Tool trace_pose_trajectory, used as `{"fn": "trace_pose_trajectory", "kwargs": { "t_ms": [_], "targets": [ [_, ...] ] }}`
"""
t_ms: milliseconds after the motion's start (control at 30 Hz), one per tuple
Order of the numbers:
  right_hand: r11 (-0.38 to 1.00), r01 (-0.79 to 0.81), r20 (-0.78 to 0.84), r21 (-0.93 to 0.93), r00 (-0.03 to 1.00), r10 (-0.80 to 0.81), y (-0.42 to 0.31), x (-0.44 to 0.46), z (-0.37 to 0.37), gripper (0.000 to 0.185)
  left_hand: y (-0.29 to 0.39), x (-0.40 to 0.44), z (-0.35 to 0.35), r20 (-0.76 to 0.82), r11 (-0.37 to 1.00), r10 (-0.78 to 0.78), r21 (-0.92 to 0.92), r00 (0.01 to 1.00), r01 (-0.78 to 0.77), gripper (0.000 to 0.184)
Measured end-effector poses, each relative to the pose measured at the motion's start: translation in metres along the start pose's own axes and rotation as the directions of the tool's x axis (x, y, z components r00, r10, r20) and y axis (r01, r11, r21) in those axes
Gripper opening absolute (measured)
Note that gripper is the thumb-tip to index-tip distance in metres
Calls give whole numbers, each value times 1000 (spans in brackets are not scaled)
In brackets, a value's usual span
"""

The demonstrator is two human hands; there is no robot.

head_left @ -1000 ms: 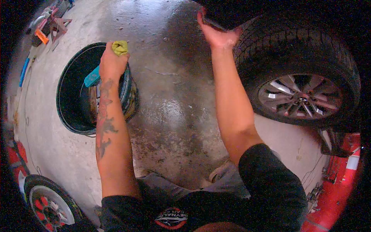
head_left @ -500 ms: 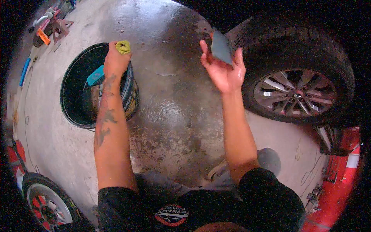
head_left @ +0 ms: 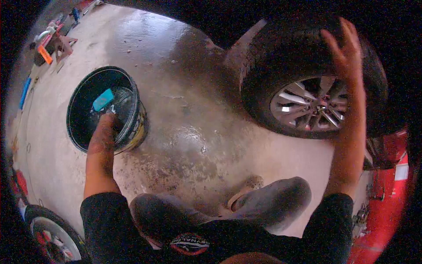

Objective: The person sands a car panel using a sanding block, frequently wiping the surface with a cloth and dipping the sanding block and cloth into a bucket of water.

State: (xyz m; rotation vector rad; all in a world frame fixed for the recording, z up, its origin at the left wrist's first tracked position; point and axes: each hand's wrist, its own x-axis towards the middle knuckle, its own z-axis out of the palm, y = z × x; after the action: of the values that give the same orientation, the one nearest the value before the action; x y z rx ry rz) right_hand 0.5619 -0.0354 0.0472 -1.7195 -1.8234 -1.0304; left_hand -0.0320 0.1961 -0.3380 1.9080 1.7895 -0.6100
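Observation:
My left hand [head_left: 108, 119] reaches down inside a black bucket [head_left: 73, 90]; its fingers are hidden below the wrist, so I cannot see what they hold. A teal block [head_left: 103, 100], perhaps a sponge, lies in the bucket just beyond the hand, beside some whitish suds. My right hand [head_left: 346, 46] is raised at the upper part of a car tire [head_left: 272, 57], with thumb and fingers spread. No pad shows in it, though the dark background hides detail there. Below the hand is the spoked silver wheel [head_left: 321, 104].
Wet concrete floor [head_left: 189, 105] lies between bucket and wheel. Another wheel [head_left: 52, 240] stands at lower left. A jack stand [head_left: 66, 46] and an orange object [head_left: 45, 54] are at upper left. Red equipment [head_left: 391, 207] stands at right. My bent legs [head_left: 272, 202] are in front of me.
My left hand, holding a rolled yellow cloth before, has gone down into the bucket. My right hand has moved right and up to the tire; the grey pad in it no longer shows.

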Motion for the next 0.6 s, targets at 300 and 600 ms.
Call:
{"fn": "trace_pose_trajectory", "kwargs": {
  "t_ms": [300, 600],
  "targets": [
    [838, 171, -81, -518, 966, -247, 134, -10, -32, 47, 16, -72, -94, -219, -218, 213, -961, 952, -172, 45],
    [535, 47, -102, -844, 964, -246, 168, -26, -26, 59, 266, -44, -189, -523, -760, 247, -627, 816, -171, 46]
  ]
}}
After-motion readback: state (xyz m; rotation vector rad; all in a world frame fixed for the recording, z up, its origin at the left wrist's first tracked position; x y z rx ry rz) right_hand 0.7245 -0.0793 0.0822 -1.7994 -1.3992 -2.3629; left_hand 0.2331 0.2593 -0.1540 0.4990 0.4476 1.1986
